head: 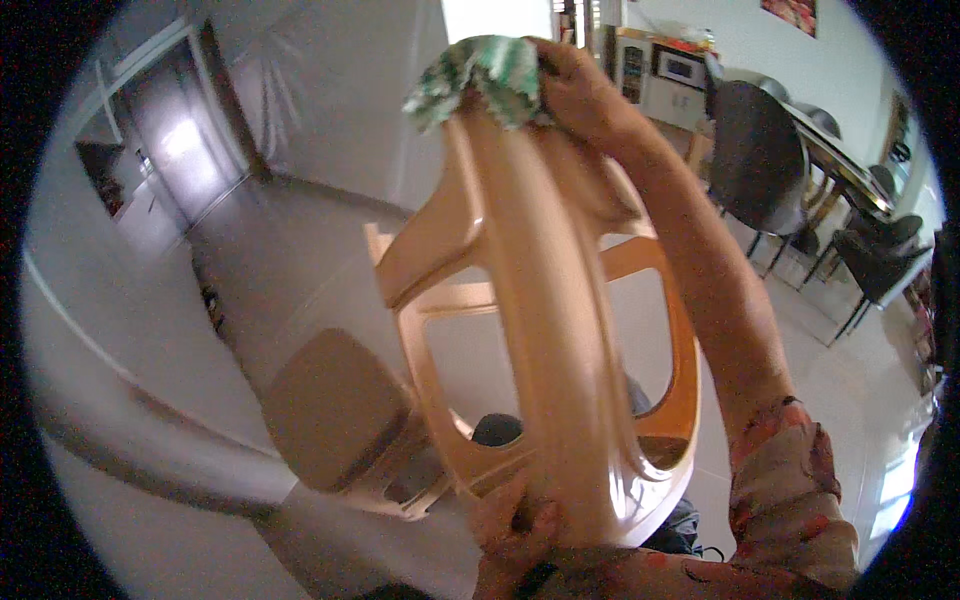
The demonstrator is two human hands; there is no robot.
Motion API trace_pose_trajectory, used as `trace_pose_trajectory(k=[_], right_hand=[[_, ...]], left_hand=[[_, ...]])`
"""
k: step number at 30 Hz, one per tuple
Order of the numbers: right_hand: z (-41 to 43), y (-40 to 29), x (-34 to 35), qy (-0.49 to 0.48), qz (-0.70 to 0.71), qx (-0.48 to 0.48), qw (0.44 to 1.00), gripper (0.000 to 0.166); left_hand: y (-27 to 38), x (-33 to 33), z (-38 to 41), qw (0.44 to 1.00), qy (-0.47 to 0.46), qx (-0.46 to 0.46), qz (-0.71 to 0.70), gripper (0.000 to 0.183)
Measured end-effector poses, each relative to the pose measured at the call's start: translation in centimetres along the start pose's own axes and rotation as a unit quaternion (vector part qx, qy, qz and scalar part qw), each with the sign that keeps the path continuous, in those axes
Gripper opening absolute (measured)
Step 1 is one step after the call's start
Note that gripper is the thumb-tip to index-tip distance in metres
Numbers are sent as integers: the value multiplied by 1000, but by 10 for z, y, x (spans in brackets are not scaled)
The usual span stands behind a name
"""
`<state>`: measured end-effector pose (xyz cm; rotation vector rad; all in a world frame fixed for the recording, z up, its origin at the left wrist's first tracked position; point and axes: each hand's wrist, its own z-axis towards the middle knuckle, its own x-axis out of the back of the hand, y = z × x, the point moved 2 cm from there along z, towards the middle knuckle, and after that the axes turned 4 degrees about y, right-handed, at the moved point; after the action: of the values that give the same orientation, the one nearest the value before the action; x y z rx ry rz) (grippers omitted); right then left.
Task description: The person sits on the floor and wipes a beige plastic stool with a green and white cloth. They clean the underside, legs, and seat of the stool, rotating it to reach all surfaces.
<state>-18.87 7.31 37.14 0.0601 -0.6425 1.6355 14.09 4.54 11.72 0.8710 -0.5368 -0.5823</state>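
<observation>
A tan plastic stool point(544, 300) is tipped up close in front of me, its legs and open side frames in view. At its far end lies a crumpled green-and-white cloth point(480, 79), draped over the tip of a leg. My right hand point(574, 90) reaches over the stool and has the cloth gripped against that leg. Lower down, my left hand point(517, 517) holds the stool's near part, with the fingers curled at its edge. Part of the left hand is dim and blurred.
A second plastic stool point(337, 412) stands on the tiled floor to the left. Dark chairs point(757, 157) surround a dining table point(840, 150) at the right. Behind are a low cabinet point(679, 97) and, far left, a door point(176, 135). A pale curved surface point(165, 442) runs along the left.
</observation>
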Motion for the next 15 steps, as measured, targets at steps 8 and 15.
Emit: trace_pose_trajectory(k=[8,15], right_hand=[[-8,20,37,254,233,-137,929,21],[-37,0,76,126,310,-167,928,29]], left_hand=[[-1,-2,11,999,-19,-38,-23,42],[15,0,1,992,57,-100,44,39]])
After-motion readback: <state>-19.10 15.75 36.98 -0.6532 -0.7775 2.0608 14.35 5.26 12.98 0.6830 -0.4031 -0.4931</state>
